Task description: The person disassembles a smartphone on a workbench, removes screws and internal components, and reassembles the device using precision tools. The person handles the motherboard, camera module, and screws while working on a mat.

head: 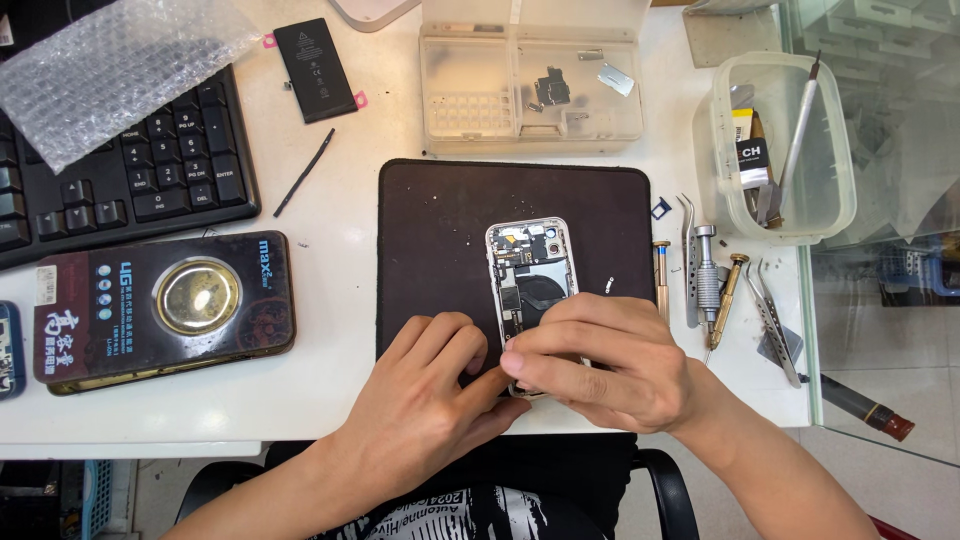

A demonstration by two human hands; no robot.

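An opened phone body [530, 268] with its insides bare lies on a dark work mat [440, 230] at the table's middle. Both hands meet at the phone's near end. My right hand [600, 360] lies across the lower part of the phone, fingers curled over it. My left hand [435, 385] presses in from the left, its fingertips touching the phone's lower left corner and the right hand's fingers. The phone's near end is hidden under the hands. Whether a small part is pinched between the fingers cannot be seen.
A black battery [315, 68] and a thin black strip [304, 172] lie beyond the mat. A clear parts box [530, 90] stands behind it. Screwdrivers and tweezers [710, 280] lie right of the mat, by a clear tub [785, 150]. At left sit a keyboard [130, 170], bubble wrap [110, 60] and a dark package [160, 305].
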